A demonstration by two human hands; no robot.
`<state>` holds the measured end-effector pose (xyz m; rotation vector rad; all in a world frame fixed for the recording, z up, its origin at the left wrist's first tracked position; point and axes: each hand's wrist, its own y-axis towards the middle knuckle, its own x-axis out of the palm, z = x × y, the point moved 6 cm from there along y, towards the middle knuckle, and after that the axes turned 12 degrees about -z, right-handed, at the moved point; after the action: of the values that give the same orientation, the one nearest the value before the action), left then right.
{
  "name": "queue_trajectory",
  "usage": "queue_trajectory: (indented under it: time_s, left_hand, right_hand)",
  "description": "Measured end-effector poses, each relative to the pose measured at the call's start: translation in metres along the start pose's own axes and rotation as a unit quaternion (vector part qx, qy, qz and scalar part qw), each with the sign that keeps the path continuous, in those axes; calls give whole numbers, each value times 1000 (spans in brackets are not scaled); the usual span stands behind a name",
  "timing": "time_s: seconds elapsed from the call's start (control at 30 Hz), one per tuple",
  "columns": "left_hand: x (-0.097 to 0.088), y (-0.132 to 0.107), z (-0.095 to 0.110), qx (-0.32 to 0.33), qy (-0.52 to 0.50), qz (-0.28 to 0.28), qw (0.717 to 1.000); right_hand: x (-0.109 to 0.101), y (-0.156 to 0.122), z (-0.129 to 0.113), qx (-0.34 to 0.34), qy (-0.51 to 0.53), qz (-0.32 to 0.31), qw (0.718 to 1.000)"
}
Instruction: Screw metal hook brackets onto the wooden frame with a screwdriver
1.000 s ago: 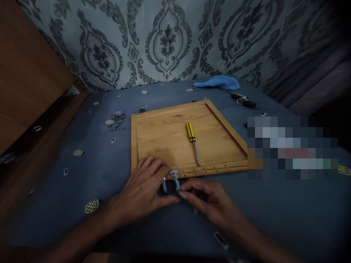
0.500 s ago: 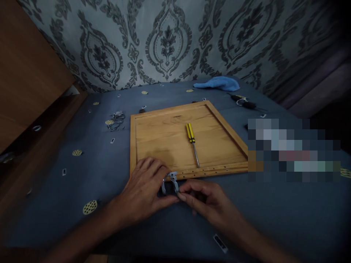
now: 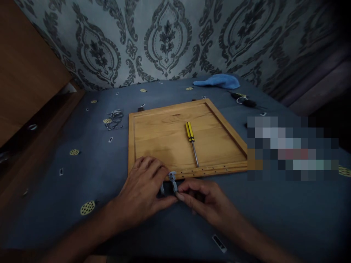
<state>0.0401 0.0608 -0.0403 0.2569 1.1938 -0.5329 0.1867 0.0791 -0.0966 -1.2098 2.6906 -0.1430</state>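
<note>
A wooden door panel with a raised frame lies flat, a row of small holes along its near edge. Over its near left corner arches my left hand, thumb and fingers closed around a grey metal hinge. Part of the hinge is hidden behind those fingers. The lower end of the same hinge is pinched between the thumb and forefinger of my right hand. A screwdriver with a yellow and black handle rests on the panel, its tip towards the near edge.
Several small metal parts lie on the dark blue patterned sheet left of the panel. A blue cloth and a black item with a ring lie farther back. Brown wooden furniture stands at left; a blurred patch covers the right.
The view has shifted slightly. The hinge appears to have turned a little between my fingers, and both hands stay nearly in place. The panel and screwdriver lie as before.
</note>
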Motion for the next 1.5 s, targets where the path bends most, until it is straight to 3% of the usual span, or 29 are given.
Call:
queue_trajectory:
  time_s: [0.53, 0.7, 0.83, 0.93, 1.03, 1.23, 1.5]
  left_hand:
    - [-1, -1, 3, -11, 3, 10, 1000]
    - [0, -3, 3, -2, 8, 34, 999]
    - [3, -4, 2, 10, 14, 59, 998]
    - [3, -5, 2, 30, 20, 79, 996]
    - [6, -6, 0, 44, 26, 100, 994]
    - [15, -7, -10, 58, 42, 123, 990]
    - [6, -2, -9, 97, 24, 124, 987]
  right_hand:
    - [0, 1, -2, -8, -10, 5, 1000]
    - [-3, -6, -13, -69, -100, 43, 992]
    - [-5, -18, -33, -170, -276, 69, 944]
    - [-4, -22, -36, -179, -433, 65, 881]
    - [-3, -22, -35, -188, -508, 30, 840]
    - [1, -20, -36, -218, -562, -38, 797]
    - [1, -19, -35, -228, -606, -9, 762]
